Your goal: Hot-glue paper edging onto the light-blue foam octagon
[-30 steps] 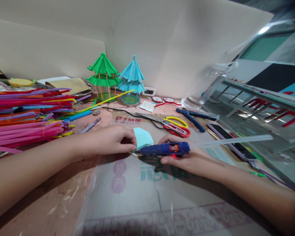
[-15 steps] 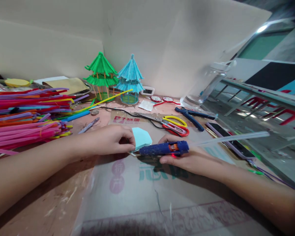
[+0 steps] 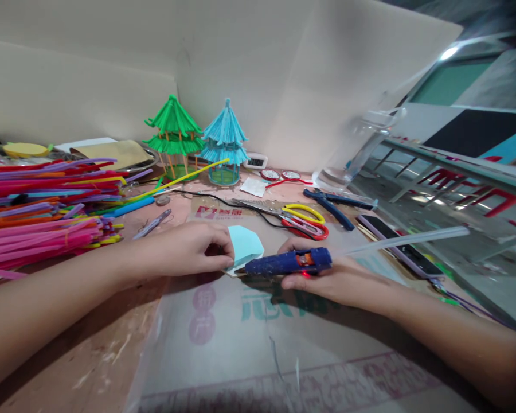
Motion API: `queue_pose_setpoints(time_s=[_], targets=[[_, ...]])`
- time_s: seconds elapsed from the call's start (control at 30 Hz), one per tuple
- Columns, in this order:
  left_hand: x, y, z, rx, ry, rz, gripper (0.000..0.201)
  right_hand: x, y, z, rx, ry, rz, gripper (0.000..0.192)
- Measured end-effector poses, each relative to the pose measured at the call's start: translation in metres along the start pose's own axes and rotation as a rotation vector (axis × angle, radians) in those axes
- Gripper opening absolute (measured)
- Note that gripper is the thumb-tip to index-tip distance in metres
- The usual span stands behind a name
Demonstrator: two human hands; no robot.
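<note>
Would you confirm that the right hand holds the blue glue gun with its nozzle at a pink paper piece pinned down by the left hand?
Not quite: the head view shows the paper piece is light blue, not pink. The right hand does hold the blue glue gun with its nozzle at that piece, and the left hand pins it down.

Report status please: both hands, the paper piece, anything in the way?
Left hand pinches light blue paper piece on the table. Right hand grips blue glue gun, nozzle at the paper's edge. Scissors behind, apart.

Dim, warm indoor light; lamp glare (image 3: pixel 449 53) upper right; edges warped, blurred; centre sharp.
</note>
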State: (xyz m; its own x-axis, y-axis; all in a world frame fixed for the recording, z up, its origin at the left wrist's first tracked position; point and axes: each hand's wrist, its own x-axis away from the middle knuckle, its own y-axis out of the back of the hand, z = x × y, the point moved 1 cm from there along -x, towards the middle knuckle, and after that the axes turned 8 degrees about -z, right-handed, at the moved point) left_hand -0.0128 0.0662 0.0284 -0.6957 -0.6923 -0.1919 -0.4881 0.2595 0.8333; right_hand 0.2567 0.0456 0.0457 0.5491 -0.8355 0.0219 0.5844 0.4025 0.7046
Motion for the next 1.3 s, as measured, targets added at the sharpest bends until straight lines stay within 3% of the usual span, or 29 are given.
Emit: queue_pose_setpoints(time_s=[0.17,0.4,0.77,1.3], targets=[[0.0,-0.001,0.001,0.003,0.001,-0.001,0.016,0.003,0.008,-0.003,0.04,-0.05,-0.013,0.04],[0.0,0.0,0.001,0.004,-0.003,0.002,0.017,0.005,0.015,-0.003,0.035,-0.01,0.033,0.04],[-0.001,-0.001,0.001,-0.024,-0.009,0.01,0.019,0.004,0.018,-0.002,0.033,-0.006,-0.042,0.038],[-0.002,0.0,0.0,-0.019,-0.01,0.033,0.021,0.003,0.019,0.0,0.033,-0.029,-0.017,0.034]])
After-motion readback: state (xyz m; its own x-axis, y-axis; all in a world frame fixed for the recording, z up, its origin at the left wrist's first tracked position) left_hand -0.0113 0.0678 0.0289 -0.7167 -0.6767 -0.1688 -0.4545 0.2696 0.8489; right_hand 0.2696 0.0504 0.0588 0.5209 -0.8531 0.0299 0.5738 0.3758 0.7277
